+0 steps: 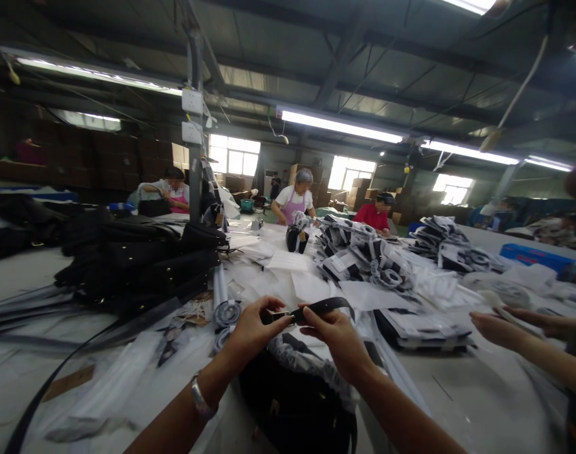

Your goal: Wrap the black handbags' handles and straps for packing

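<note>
My left hand (pixel 256 329), below which a silver bracelet circles the wrist, pinches a small metal buckle (pixel 282 314) at the end of a black strap. The strap (pixel 328 305) runs from there into my right hand (pixel 334 340), whose thumb and fingers are closed on it, and loops over behind that hand. Beneath both hands stands a black bag (pixel 292 403) with small gold-coloured fittings. Crumpled clear plastic wrap (pixel 311 362) covers the bag's upper edge. My forearms hide parts of the bag's sides.
Black bags (pixel 141 258) are heaped at left. Rolled grey plastic (pixel 227 312) lies beside my left hand. A wrapped bag pile (pixel 358 249) and a flat wrapped bag (pixel 423 328) lie to the right. A co-worker's hands (pixel 510 328) reach in at right; other people work behind.
</note>
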Demonstrator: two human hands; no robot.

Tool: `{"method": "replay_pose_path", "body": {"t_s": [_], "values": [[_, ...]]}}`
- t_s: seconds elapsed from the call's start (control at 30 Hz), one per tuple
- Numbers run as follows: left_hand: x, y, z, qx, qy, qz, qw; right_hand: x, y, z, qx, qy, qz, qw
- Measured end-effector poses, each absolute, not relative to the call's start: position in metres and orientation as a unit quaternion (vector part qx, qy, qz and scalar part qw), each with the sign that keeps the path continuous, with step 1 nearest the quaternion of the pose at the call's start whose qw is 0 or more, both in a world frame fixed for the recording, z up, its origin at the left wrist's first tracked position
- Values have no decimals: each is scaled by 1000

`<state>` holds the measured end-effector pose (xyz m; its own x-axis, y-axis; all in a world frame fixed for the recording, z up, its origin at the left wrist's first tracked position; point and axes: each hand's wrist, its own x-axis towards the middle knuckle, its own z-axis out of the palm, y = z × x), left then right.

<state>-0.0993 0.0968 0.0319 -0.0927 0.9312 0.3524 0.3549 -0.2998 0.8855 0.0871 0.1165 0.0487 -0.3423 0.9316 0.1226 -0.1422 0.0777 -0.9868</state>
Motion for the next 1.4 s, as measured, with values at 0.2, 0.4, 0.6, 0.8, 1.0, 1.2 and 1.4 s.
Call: {"method": "replay_pose_path", "body": {"t_s": [0.2, 0.4, 0.6, 0.8, 1.0, 1.2, 1.4], "values": [[-98, 97, 37, 602, 506, 528, 320, 85, 117, 47, -373, -621, 512, 461], [-93, 103, 31, 611, 516, 523, 296, 76, 110, 52, -366, -802, 212, 423], [-104, 98, 35, 633, 446, 530, 346, 70, 128, 92, -380, -741, 385, 397], [-126, 91, 35, 615, 401, 536, 417, 80, 159, 157, -211, -589, 671, 398], [-130, 89, 27, 560, 399, 592, 421, 85, 175, 189, -138, -604, 617, 486], [-132, 96, 12, 481, 380, 668, 422, 90, 165, 203, -174, -670, 545, 474], [-129, 97, 9, 441, 362, 689, 448, 95, 156, 196, -358, -838, 366, 190]]}}
